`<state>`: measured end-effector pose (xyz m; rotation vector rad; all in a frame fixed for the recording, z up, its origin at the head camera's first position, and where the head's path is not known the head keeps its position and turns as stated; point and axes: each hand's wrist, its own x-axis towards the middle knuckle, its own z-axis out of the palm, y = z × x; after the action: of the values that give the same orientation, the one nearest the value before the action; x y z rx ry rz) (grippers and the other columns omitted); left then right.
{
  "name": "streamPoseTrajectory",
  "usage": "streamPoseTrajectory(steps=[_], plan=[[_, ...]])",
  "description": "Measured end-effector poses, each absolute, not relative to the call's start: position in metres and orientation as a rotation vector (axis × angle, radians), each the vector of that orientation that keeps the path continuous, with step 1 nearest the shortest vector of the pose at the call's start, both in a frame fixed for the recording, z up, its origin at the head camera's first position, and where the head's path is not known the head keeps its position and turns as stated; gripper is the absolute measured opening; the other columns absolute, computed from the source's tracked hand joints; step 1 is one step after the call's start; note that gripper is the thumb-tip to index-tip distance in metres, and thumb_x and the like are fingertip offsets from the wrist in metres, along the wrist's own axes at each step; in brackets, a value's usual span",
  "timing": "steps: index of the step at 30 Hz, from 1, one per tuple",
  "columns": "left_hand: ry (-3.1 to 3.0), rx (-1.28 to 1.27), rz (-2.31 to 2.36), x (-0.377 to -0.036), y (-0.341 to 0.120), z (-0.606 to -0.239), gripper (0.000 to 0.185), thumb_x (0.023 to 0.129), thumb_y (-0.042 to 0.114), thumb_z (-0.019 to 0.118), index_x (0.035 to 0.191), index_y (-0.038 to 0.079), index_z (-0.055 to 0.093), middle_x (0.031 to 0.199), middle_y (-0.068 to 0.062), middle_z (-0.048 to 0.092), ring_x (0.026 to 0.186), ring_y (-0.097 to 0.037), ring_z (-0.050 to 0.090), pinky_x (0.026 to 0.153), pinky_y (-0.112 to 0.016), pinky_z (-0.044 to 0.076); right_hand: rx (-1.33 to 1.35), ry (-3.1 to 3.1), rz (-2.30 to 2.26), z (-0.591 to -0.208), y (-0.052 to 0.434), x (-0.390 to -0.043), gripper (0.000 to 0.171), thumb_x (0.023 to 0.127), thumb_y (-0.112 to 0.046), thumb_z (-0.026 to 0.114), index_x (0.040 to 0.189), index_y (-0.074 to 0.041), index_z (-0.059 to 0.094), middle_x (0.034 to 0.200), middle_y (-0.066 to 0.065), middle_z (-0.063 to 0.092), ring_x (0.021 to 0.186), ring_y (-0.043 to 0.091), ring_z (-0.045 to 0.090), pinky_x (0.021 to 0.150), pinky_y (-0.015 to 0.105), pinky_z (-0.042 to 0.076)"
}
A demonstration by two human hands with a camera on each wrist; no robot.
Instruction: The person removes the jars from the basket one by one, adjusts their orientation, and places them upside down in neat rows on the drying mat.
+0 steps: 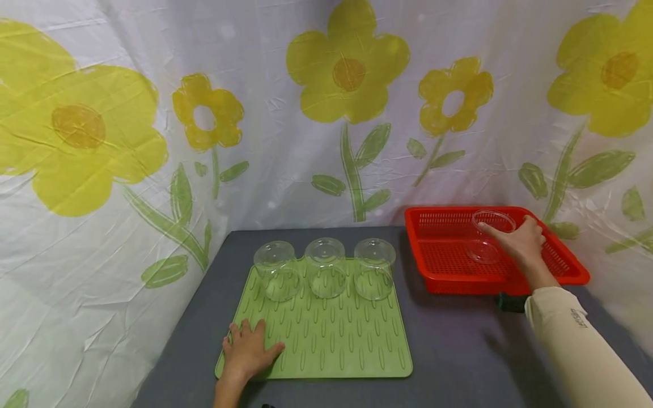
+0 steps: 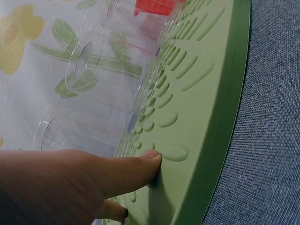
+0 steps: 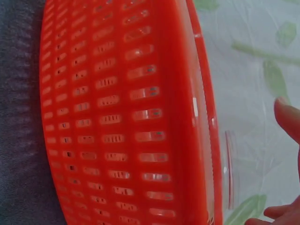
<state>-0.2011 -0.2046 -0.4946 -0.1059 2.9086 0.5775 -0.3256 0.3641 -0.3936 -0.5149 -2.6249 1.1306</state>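
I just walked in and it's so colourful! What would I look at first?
Probably the bright red plastic basket at the table's right, where the right hand grips a clear glass jar standing inside it. Next, three clear glass jars sit upside down in a row on the green ribbed mat, whose near left corner the left hand presses.

The left hand (image 1: 248, 352) lies palm down, low and close to the body, fingers (image 2: 136, 166) straight and spread, pressing flat, the forearm bare. The right arm, in a cream sleeve (image 1: 576, 345), stretches forward and to the right; the right hand (image 1: 521, 241) is raised, its fingers curled round a rim.
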Motion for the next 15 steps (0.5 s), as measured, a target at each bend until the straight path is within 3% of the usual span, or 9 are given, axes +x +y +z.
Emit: streamPoseTrajectory(steps=[5,11,15], plan=[[2.914,-0.102,0.580,-0.201,-0.204,-0.494,0.085,0.091,0.053,0.070,0.147,-0.006,0.047,0.151,-0.049,0.026,0.141,-0.073,0.013,0.108,-0.083,0.018,-0.464,-2.742,1.076,-0.392,0.368,-0.333,0.123,0.087,-0.067,0.064,0.154,0.016,0.002,0.152,0.048,0.013,0.135,0.066,0.019,0.110,0.074,0.025],[2.911,-0.104,0.581,-0.199,-0.204,-0.493,0.085,0.091,0.052,0.071,0.147,-0.007,0.047,0.151,-0.049,0.027,0.140,-0.073,0.014,0.108,-0.083,0.019,-0.456,-2.846,0.976,-0.390,0.369,-0.339,0.121,0.089,-0.065,0.063,0.146,0.026,0.008,0.143,0.053,0.020,0.129,0.068,0.024,0.108,0.072,0.027],[2.912,-0.109,0.576,-0.200,-0.205,-0.492,0.084,0.091,0.052,0.071,0.147,-0.006,0.047,0.151,-0.049,0.027,0.141,-0.073,0.014,0.108,-0.083,0.018,-0.500,-2.936,1.029,-0.388,0.371,-0.338,0.124,0.091,-0.065,0.058,0.147,0.027,-0.002,0.148,0.056,0.009,0.136,0.071,0.016,0.115,0.074,0.023]])
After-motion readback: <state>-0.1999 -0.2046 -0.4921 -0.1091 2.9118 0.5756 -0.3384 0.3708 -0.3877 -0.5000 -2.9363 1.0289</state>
